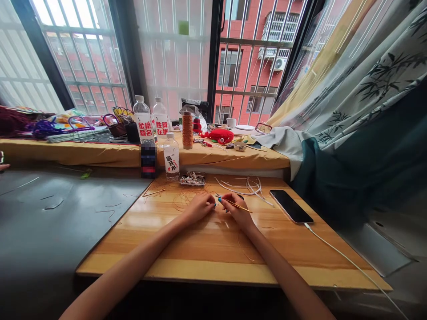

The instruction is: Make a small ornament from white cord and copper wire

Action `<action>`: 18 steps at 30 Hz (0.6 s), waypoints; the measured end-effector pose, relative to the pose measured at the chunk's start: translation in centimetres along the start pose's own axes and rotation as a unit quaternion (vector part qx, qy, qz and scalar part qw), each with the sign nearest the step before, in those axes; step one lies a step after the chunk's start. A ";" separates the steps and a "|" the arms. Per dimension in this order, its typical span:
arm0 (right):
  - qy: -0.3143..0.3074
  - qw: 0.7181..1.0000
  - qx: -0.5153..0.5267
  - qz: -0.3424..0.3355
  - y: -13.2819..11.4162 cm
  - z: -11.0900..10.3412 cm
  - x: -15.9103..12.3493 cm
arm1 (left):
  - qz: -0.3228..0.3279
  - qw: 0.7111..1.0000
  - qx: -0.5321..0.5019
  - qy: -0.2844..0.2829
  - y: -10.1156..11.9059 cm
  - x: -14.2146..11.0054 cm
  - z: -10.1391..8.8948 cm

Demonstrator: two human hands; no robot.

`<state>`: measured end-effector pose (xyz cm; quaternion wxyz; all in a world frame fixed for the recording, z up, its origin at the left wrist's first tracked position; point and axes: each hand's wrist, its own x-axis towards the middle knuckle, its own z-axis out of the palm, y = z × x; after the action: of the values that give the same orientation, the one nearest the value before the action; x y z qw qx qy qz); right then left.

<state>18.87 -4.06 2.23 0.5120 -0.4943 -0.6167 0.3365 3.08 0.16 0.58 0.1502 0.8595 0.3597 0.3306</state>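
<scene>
My left hand (201,206) rests on the wooden table, its fingertips pinched together on something small and whitish that I cannot make out. Close beside it, my right hand (236,210) grips a slim golden stick-like tool (243,207), whose tip points toward the left fingertips. Dark parts of another object show behind the right hand, mostly hidden by it. Loops of thin copper-coloured thread (180,203) lie left of my left hand. A clear tray (192,183) of small pale pieces stands just beyond the hands.
White cords (256,190) and a charging phone (291,206) lie to the right. A water bottle (171,158) stands at the back. On the ledge are a spool of orange-brown cord (187,131), a red crocheted toy (222,136) and more bottles. Part of another person's hand (4,167) shows far left.
</scene>
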 end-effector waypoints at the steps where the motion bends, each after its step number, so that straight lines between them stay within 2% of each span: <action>1: -0.003 1.000 0.020 0.006 0.0 0.0 0.1 | -0.013 1.000 -0.008 0.003 0.1 0.0 0.0; 8: -0.018 0.994 0.103 0.034 -0.2 0.0 0.2 | -0.059 0.998 -0.037 0.011 0.2 0.1 -0.1; 15: 0.008 0.997 0.069 0.013 0.0 0.2 0.0 | -0.088 0.994 -0.056 0.021 -0.4 0.2 0.4; 18: -0.008 1.000 0.027 -0.007 -0.1 0.3 -0.2 | -0.082 0.994 -0.072 0.016 -0.4 0.2 0.3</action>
<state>18.51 -4.25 2.23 0.5224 -0.4738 -0.6147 0.3532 3.17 0.55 0.29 0.2322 0.8088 0.4063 0.3560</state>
